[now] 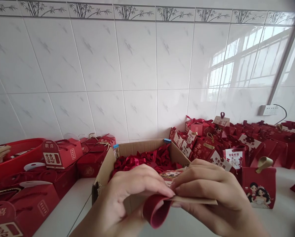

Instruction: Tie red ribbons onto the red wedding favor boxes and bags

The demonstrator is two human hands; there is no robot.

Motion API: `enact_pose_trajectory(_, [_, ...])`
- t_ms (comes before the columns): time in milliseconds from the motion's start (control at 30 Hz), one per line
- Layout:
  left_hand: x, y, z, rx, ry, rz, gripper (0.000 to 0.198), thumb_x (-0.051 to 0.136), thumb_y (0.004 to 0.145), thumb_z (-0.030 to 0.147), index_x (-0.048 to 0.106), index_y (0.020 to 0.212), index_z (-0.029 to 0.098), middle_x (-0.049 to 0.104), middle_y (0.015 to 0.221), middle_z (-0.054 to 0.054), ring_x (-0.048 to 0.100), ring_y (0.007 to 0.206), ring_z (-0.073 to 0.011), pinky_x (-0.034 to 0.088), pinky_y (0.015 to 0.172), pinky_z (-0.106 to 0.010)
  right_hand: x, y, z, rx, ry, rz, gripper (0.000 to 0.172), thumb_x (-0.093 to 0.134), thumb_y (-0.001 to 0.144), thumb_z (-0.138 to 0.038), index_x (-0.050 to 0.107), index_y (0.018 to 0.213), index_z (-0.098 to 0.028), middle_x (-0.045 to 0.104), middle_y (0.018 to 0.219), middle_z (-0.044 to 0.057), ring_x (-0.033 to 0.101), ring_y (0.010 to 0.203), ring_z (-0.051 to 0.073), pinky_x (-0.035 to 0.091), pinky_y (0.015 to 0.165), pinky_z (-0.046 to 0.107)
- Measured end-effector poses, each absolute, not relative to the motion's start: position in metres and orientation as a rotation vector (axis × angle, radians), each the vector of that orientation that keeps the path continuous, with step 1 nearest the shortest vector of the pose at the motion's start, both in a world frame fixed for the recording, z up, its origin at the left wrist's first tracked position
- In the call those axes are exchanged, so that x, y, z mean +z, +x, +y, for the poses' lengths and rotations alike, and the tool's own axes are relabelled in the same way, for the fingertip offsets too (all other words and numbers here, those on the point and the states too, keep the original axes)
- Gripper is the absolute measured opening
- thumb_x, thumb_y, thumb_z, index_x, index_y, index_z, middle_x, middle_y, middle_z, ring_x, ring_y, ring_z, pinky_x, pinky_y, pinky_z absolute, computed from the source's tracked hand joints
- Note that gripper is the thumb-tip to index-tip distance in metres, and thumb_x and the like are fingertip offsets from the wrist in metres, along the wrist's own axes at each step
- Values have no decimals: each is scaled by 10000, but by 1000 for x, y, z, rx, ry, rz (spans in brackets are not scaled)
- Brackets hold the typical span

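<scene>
A dark red ribbon is bent into a loop between my hands. My left hand pinches it from the left, fingertips over its upper end. From the right, my right hand grips a piece of card, seen nearly edge-on, with its fingertips close to the ribbon's ends. The fingertips of both hands meet and hide how ribbon and card join. Just behind the fingers shows a printed surface, partly covered. Beyond my hands stands an open cardboard box holding a tangle of red ribbons.
Red gift boxes are stacked on the left, beside a red plastic basin. Many small red gift bags crowd the right side of the white tabletop. A tiled wall closes off the back, with a socket at right.
</scene>
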State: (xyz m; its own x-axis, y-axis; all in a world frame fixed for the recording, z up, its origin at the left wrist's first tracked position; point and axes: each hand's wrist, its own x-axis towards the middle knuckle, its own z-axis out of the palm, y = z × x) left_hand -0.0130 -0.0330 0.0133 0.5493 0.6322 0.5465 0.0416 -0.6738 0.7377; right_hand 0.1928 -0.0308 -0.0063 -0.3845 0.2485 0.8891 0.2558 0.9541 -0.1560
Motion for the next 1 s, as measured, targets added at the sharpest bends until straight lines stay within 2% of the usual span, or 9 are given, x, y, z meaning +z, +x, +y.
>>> enact_pose_trajectory(100, [10, -11, -35, 1147, 2056, 588, 200, 670, 782, 294, 671, 970, 224, 678, 931, -84, 644, 873, -220, 540, 761, -306, -3, 195, -31, -92, -364, -1995, 81, 656, 831, -136, 663, 901, -176, 730, 839, 52, 686, 693, 134, 527, 624, 248])
enact_pose_trajectory(267, [6, -4, -34, 1297, 2211, 536, 224, 667, 734, 129, 640, 932, 232, 658, 945, -66, 587, 1009, -222, 495, 896, -325, 0, 197, -32, -117, -401, -1957, 91, 668, 810, -126, 640, 888, -166, 746, 857, 81, 707, 722, 162, 554, 632, 257])
enact_pose_trajectory(367, [6, -4, -31, 1319, 2291, 570, 219, 643, 763, 72, 635, 902, 241, 668, 904, -38, 582, 1000, -199, 482, 894, -306, -2, 193, -33, -40, -415, -1898, 144, 702, 764, -93, 624, 853, -175, 748, 834, 64, 712, 719, 167, 563, 611, 238])
enact_pose_trajectory(567, [7, -6, -26, 1395, 2402, 595, 202, 573, 819, 54, 651, 866, 234, 684, 864, -33, 602, 948, -203, 470, 919, -364, -6, 183, -36, 70, -516, -1800, 133, 700, 767, -89, 633, 818, -192, 732, 753, 23, 697, 652, 138, 559, 555, 183])
enact_pose_trajectory(733, [5, -3, -31, 1429, 2317, 656, 198, 577, 824, 55, 659, 866, 231, 682, 1009, -45, 614, 1000, -188, 514, 868, -299, -7, 184, -30, -60, -465, -1842, 160, 635, 785, -41, 612, 817, -196, 728, 771, 33, 680, 648, 137, 540, 567, 205])
enact_pose_trajectory(867, [4, -1, -31, 1483, 2287, 604, 230, 596, 801, 23, 652, 874, 234, 695, 980, -36, 640, 948, -184, 539, 822, -295, -7, 186, -28, -126, -452, -1878, 165, 610, 801, -41, 602, 841, -202, 725, 774, 30, 672, 647, 125, 517, 571, 203])
enact_pose_trajectory(1000, [4, 1, -30, 1565, 2377, 536, 281, 643, 754, -3, 666, 881, 247, 710, 915, -12, 653, 899, -179, 529, 854, -315, -8, 186, -30, -111, -446, -1859, 170, 627, 787, -40, 587, 837, -198, 708, 751, 25, 651, 622, 125, 497, 547, 214])
